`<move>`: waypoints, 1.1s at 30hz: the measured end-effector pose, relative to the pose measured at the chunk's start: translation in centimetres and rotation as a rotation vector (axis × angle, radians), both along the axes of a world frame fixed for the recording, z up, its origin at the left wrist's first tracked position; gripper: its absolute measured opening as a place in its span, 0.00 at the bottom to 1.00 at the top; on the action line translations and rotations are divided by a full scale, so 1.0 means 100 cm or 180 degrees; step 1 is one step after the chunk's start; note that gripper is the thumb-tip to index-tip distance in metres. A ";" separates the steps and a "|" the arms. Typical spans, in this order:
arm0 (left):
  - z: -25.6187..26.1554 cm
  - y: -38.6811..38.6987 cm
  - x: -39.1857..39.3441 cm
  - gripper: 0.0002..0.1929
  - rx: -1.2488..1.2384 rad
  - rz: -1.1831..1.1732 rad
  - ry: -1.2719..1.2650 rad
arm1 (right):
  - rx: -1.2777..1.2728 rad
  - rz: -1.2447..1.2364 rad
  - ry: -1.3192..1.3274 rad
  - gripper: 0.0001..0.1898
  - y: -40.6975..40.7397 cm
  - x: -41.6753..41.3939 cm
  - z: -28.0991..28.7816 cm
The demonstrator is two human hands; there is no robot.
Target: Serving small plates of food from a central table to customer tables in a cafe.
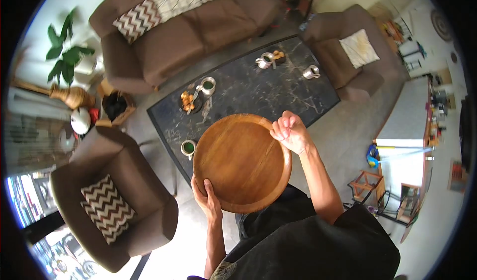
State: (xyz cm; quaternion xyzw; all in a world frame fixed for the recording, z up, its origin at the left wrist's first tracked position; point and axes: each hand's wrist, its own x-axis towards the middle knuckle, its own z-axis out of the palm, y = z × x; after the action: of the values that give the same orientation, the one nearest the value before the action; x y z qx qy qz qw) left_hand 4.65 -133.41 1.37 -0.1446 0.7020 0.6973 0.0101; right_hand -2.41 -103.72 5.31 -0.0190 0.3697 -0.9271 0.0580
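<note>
A round wooden tray (240, 164) with a raised rim is up in front of my body, its bare inside facing me. My left hand (207, 198) grips its lower left edge, thumb over the rim and fingers around the outside. Across from it, my right hand (291, 132) is at the upper right rim with its fingers curled. Whether those fingers touch the rim or hold anything is not clear. Beyond the tray stands a low black marble-patterned table (238, 89). A mug with green contents (188, 148) sits on it, just left of the tray.
More mugs stand on the table: one (207, 86) beside a bowl of fried snacks (189, 101), another (265, 60) by a second snack dish (278, 55), and a third (311, 72) at the right. A brown sofa (186, 37) and armchairs (149, 201) (324, 37) surround the table.
</note>
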 end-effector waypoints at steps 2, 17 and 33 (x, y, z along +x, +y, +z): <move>-0.001 0.012 -0.022 0.21 0.0133 -0.0210 0.0196 | 0.0676 -0.0264 -0.0012 0.11 0.008 0.010 0.025; 0.016 0.168 -0.079 0.19 0.0613 -0.1682 0.0568 | 0.3009 -0.3200 -0.1000 0.20 0.113 0.145 -0.022; 0.037 0.408 -0.065 0.19 -0.0025 -0.3791 0.0594 | 0.2324 -0.4717 -0.2163 0.18 0.232 0.275 -0.026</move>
State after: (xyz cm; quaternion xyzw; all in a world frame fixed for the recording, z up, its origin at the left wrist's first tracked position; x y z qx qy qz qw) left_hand -1.87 -92.63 5.08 0.3352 0.6628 0.5788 0.3367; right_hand 25.12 -80.53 2.74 0.5203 0.5221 -0.5067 -0.4472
